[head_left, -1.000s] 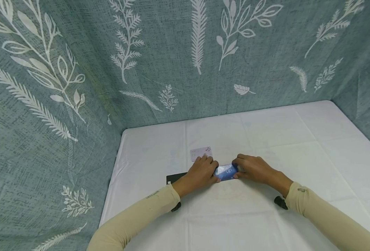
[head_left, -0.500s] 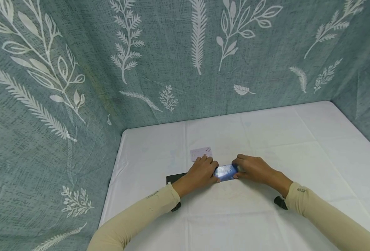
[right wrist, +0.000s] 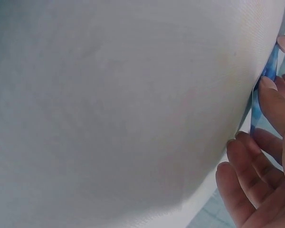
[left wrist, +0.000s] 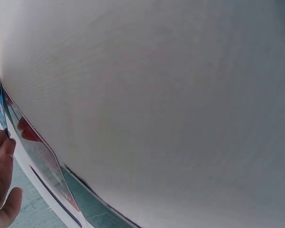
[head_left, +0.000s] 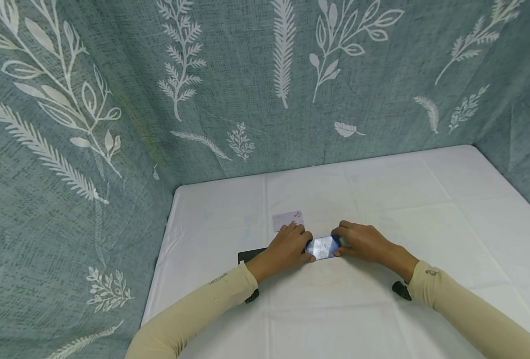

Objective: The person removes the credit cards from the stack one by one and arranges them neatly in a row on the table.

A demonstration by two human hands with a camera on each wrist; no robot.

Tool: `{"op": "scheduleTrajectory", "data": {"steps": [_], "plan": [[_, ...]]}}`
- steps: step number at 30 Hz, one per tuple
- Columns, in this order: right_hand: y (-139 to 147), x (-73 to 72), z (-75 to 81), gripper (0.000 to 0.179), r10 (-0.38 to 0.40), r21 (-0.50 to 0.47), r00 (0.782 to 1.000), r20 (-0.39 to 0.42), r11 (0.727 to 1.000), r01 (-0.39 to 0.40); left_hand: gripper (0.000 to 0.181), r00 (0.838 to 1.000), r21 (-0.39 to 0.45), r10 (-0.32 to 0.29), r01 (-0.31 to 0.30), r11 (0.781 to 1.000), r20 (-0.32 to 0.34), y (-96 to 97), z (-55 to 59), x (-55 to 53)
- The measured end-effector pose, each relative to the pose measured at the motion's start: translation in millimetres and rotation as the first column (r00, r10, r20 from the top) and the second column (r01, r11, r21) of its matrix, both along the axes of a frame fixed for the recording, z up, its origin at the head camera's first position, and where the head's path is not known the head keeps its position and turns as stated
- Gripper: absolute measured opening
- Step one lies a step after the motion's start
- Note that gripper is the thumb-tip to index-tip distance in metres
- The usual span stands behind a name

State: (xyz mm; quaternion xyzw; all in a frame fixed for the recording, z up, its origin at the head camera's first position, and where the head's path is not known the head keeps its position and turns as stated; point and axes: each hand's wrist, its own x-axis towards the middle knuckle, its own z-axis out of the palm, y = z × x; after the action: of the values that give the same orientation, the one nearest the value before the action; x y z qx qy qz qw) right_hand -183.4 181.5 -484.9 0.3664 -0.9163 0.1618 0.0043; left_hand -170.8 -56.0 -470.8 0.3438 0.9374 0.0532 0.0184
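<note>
A blue card with a bright reflection across its face lies flat between the two hands on the white table, lengthwise from left to right. My left hand pinches its left end between thumb and fingers. At the opposite end, my right hand pinches the card, its thumb nearer to me and its fingers curled on the far side. Seen nearly edge-on in the right wrist view, the blue card runs between thumb and fingers. The left wrist view catches only a few fingertips at its left border.
Just behind the left hand lies a pale lilac card. A black flat piece is partly covered by the left wrist. The white-covered table is bordered by a green leaf-patterned curtain. Dark wrist-camera parts show under the right wrist.
The hands and the blue card stay in place. The reflection on the card has grown and now hides its VIP lettering, which was readable earlier.
</note>
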Motion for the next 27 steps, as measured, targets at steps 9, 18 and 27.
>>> {"op": "scheduleTrajectory", "data": {"steps": [9, 18, 27], "plan": [[-0.6, -0.3, -1.0, 0.047, -0.006, 0.011, 1.000, -0.004, 1.000, 0.006, 0.053, 1.000, -0.013, 0.005, -0.005, 1.000, 0.003, 0.5, 0.6, 0.0], [0.3, 0.0, -1.1, 0.045, -0.001, 0.003, 1.000, -0.003, 1.000, 0.001, 0.051, 1.000, -0.010, -0.008, 0.008, 1.000, -0.002, -0.6, -2.7, -0.3], [-0.2, -0.6, -1.5, 0.045, -0.003, 0.004, 1.000, 0.008, 1.000, 0.003, 0.049, 1.000, -0.017, -0.012, 0.012, 1.000, -0.007, -1.2, -1.2, 0.3]]}}
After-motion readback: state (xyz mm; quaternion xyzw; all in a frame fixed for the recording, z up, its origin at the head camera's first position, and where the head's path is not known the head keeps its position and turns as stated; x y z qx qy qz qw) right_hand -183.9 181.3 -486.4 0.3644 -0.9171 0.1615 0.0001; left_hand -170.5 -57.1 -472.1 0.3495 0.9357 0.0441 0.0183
